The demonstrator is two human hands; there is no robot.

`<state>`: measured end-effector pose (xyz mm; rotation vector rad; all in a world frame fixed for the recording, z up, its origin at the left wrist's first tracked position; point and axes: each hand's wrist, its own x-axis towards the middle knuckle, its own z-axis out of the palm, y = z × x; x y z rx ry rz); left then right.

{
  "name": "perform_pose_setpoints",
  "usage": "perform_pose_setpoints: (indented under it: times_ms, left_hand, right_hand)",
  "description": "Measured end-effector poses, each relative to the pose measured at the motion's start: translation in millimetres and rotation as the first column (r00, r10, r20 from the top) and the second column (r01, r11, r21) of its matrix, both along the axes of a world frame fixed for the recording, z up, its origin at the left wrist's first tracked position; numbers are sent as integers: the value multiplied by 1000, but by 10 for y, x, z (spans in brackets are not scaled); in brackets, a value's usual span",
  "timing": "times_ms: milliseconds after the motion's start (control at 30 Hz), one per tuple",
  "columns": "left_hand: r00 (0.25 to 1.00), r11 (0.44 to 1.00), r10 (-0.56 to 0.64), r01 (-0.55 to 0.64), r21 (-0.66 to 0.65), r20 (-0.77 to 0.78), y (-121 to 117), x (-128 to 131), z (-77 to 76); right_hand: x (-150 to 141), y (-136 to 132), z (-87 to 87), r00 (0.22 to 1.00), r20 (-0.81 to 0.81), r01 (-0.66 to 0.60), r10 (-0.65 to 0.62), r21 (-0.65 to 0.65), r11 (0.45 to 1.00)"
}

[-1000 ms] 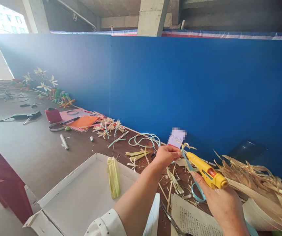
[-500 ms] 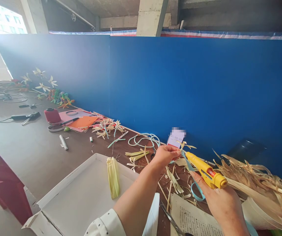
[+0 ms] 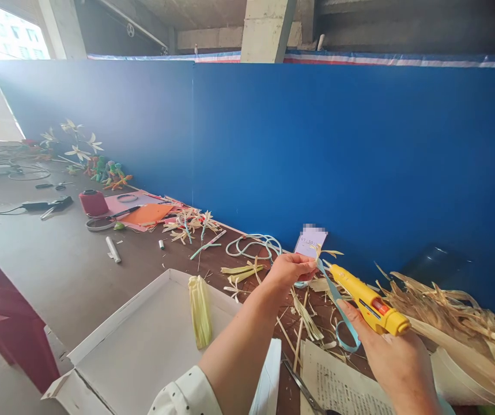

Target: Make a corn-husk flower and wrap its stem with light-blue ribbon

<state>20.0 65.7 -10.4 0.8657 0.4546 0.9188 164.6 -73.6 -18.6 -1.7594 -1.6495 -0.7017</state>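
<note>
My left hand is closed in a pinch on a small pale husk flower, whose petals stick out past the fingertips. A light blue ribbon runs from that pinch down to my right hand and curls into a loop below. My right hand is wrapped round a yellow glue gun. The gun's nozzle points up and left, a short way from the flower and ribbon. The gun's handle is mostly hidden by the hand.
A white box lid with a yellow-green husk bundle lies left of my forearm. Scissors rest beside a printed sheet. Dry husks and a pale bowl are at right. A blue partition stands behind the table.
The glue gun has moved slightly right and down, so its nozzle is farther from the flower. My left hand has stayed nearly still.
</note>
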Motion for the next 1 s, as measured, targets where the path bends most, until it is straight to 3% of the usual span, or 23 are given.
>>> perform_pose_setpoints:
  times_ms: [167,300,400,600,833,1000]
  left_hand:
    - [999,999,-37,37,6,30,11,-8,-27]
    - [997,996,-72,70,57,18,26,0,-64]
    - [997,995,-80,78,69,21,25,-2,-72]
    - [996,993,-88,86,78,28,11,-18,-42]
    - [997,994,-81,80,72,13,19,-16,-36]
    - [998,995,-68,68,75,-5,17,-15,-31]
  right_hand:
    - [-56,-9,83,946,325,-14,2,32,999]
    - [-32,-1,74,919,394,18,-18,5,1000]
    - [11,5,17,924,382,35,-38,14,999]
    - [-3,10,-15,978,180,111,-104,-31,993]
    - [-50,-5,81,969,247,30,-19,-43,999]
    - [-71,-8,59,965,263,-4,-6,39,999]
